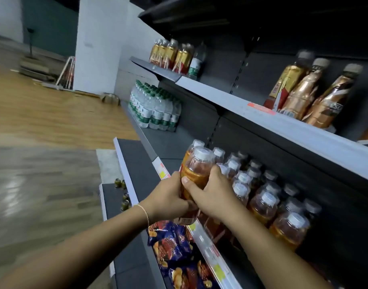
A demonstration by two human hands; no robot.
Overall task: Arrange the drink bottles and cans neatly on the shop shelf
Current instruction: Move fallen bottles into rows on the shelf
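Observation:
An orange drink bottle with a white cap stands at the front left end of the middle shelf. My left hand grips its lower body from the left. My right hand wraps round it from the right, thumb across the front. A second orange bottle shows just behind it. Rows of several like bottles fill the shelf to the right, and my right hand touches the nearest of them.
The upper shelf carries gold-brown bottles at right and gold-labelled bottles at far left. Packs of water bottles stand further along the middle shelf. Blue snack bags and small cans lie on the lower shelves. Wooden floor lies to the left.

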